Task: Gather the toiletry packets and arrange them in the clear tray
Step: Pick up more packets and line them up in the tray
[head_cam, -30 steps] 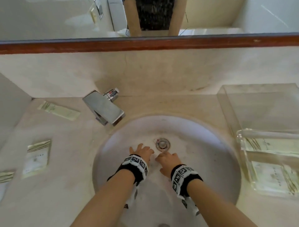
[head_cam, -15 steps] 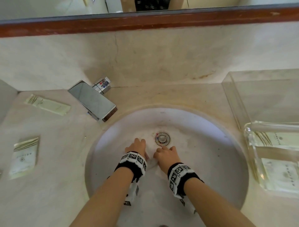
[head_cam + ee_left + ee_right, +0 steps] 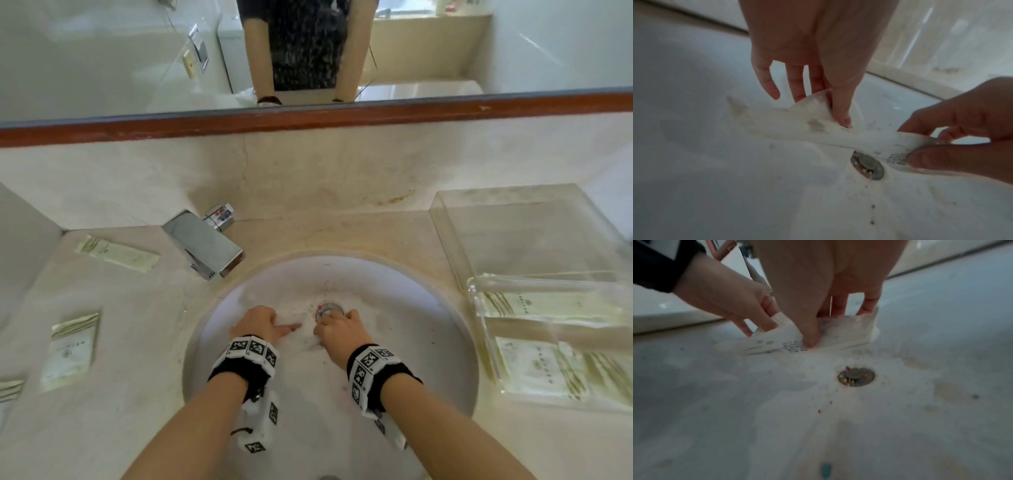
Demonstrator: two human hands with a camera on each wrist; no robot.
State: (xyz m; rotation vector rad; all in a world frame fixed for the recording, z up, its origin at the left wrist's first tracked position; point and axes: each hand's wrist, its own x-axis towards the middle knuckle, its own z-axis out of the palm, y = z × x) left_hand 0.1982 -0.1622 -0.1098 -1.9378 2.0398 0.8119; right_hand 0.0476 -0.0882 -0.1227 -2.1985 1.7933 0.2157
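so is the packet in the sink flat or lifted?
Lifted, bent: left hand and right hand pinch the packet above the basin.

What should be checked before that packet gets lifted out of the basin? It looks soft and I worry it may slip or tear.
1. Left hand holds the white packet: ok, thumb and fingers pinch one end.
2. Right hand holds it: ok, thumb pinches the printed end.
3. Packet free of the drain: ok, it lies beside it.
4. Packet intact: cannot tell; it is crumpled and spotted.
5. Room in the clear tray: ok, packets lie flat inside with space above.
6. Other packets gathered: not ok, the long packet and square packet lie on the counter.
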